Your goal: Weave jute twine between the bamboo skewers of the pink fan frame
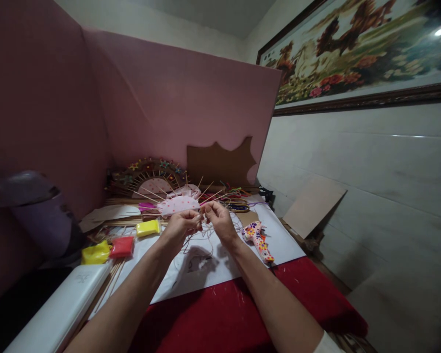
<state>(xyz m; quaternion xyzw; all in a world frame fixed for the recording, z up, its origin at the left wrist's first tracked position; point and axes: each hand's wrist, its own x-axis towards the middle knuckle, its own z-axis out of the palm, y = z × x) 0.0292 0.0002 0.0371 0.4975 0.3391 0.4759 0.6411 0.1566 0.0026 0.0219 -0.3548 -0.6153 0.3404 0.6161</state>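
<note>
The polka-dotted half-round [178,206] with thin sticks [208,189] fanning from its curved edge lies on the white sheet [169,289], just beyond the hands; the left hand [187,221] and right hand [217,220] meet at its near right side, fingertips of each pinched together, though what they grip is too small to tell; loose cord [206,251] lies below; steady, light pinches and slack cord should spare the sticks; a floral glue gun [257,240] rests to the right.
</note>
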